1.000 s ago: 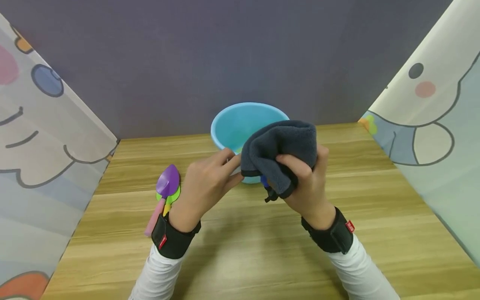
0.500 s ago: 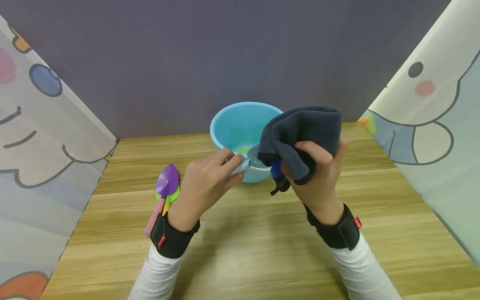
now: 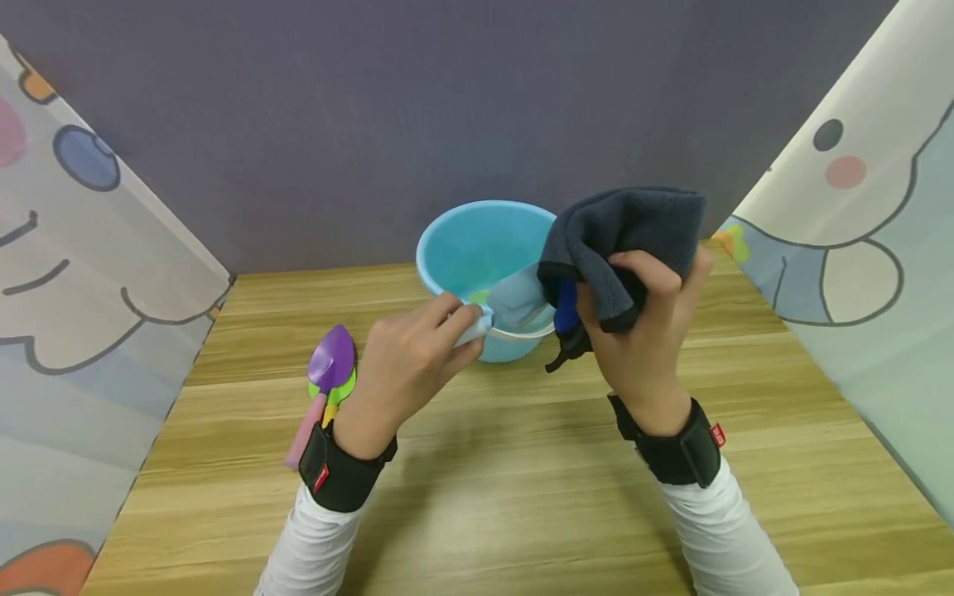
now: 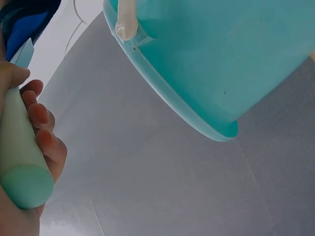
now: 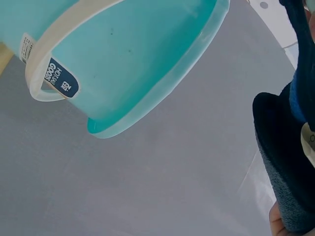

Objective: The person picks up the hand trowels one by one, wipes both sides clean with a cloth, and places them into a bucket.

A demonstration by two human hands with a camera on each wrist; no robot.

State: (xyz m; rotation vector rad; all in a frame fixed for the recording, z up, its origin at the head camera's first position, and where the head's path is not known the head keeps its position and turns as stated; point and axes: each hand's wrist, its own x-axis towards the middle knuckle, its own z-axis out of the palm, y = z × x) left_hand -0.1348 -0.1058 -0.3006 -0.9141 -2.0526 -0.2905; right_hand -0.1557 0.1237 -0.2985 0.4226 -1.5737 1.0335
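Note:
My left hand (image 3: 413, 364) grips the pale blue handle of a toy shovel (image 3: 517, 298), its blade slanting up and right over the near rim of a light blue bucket (image 3: 484, 211). In the left wrist view my fingers wrap round the shovel's handle (image 4: 22, 142). A dark grey plush cloth (image 3: 626, 223) with black edging is bunched in my right hand (image 3: 644, 356), its lower left corner overlapping the tip of the blade. Below the cloth show a bright blue part and a black end. The right wrist view shows the cloth (image 5: 285, 162) folded at the right edge.
On the wooden table (image 3: 477, 513) to the left lies a purple toy shovel (image 3: 334, 360) with a pink handle, on top of a green one (image 3: 344, 389) with a yellow handle. Something yellow-green (image 3: 479, 296) shows inside the bucket. A grey panel (image 3: 477, 99) stands behind.
My right hand has moved up and right with the cloth, away from my left hand, uncovering the shovel's blade. My left hand has stayed in place.

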